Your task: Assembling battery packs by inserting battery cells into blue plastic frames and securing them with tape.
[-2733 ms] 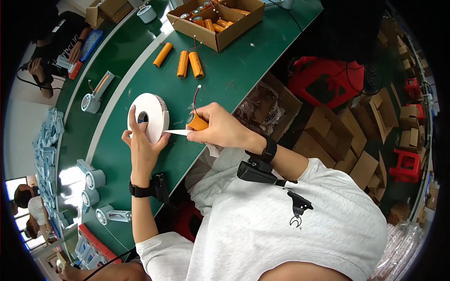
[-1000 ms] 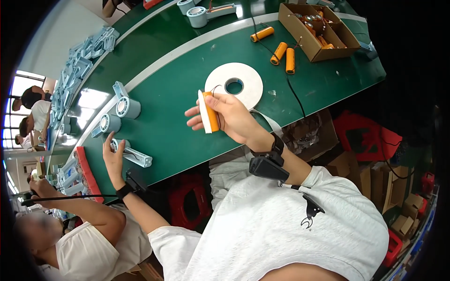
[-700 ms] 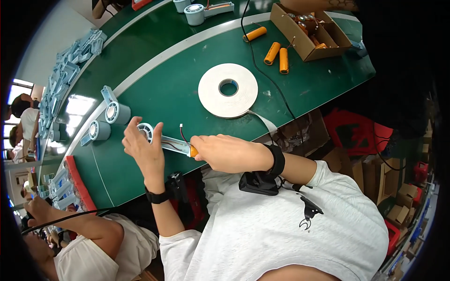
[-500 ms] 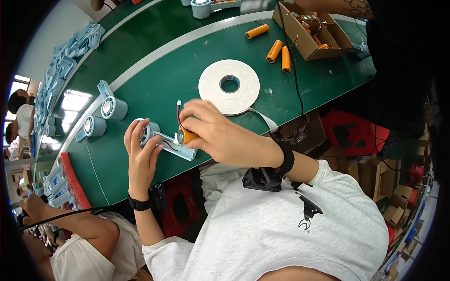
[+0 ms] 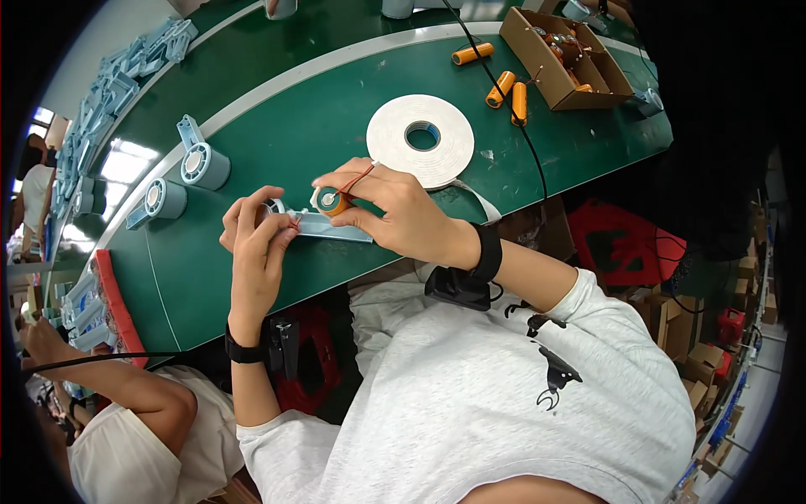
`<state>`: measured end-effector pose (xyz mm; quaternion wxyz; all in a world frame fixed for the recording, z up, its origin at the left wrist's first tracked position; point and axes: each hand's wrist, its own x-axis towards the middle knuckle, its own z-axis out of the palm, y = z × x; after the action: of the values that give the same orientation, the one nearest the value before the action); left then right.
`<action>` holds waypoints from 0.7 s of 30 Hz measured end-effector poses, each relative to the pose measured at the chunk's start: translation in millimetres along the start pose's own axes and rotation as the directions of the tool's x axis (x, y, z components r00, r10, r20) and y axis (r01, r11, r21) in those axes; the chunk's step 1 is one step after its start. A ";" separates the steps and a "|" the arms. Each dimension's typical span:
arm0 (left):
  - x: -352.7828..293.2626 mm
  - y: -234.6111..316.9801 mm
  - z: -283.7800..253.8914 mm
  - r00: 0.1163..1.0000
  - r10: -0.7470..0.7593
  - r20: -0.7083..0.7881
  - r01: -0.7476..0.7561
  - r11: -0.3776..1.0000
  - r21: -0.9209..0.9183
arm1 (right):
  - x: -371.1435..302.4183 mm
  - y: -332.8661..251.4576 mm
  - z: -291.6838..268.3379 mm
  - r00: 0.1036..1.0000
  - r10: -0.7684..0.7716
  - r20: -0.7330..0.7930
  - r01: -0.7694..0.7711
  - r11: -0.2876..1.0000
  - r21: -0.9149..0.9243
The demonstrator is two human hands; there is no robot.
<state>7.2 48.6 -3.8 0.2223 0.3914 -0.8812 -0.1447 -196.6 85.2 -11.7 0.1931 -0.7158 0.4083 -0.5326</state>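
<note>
My left hand [image 5: 254, 244] is closed around the round end of a light blue plastic fan housing [image 5: 336, 228]. Its thumb and forefinger meet beside a thin red wire near the handle. An orange cylindrical battery [image 5: 340, 207] is pinched in my right hand [image 5: 411, 210], its round end tilted up, just above the open handle. Red and dark leads run from the battery over the right fingers to a small white connector [image 5: 375, 165]. White material shows at the battery's edge. The hands hide most of the round head and part of the handle.
A large roll of white tape [image 5: 389, 139] lies on the green table [image 5: 285, 134], its loose strip over the near edge. Loose orange batteries [image 5: 520, 104] lie beside a divided cardboard box [image 5: 579, 99]. Two more fan housings [image 5: 206, 168] stand left. Dark cable [image 5: 532, 155] crosses the right side.
The battery has been tilted so its end faces up, and its leads now lie across the right fingers. Both hands have shifted slightly up the view. The left fingers have closed in beside the wire.
</note>
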 end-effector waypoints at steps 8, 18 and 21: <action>-4.9 6.6 24.6 0.968 0.002 -0.249 -0.018 0.998 -0.060 | -2.9 -3.0 -0.8 0.994 -0.060 0.095 0.055 0.997 0.050; -4.0 3.3 20.7 0.973 -0.075 -0.218 0.020 0.969 -0.244 | 30.2 12.2 11.8 0.831 0.183 0.525 -0.038 0.961 -0.275; -3.3 4.2 14.3 0.977 -0.043 -0.210 -0.024 0.952 -0.305 | 31.3 16.1 15.6 0.713 0.332 0.618 -0.257 0.943 -0.210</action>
<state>-0.7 54.9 -15.2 0.3732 0.3699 -0.8170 -0.2373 -185.3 48.5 -9.8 0.3647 -0.7897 0.4539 -0.1930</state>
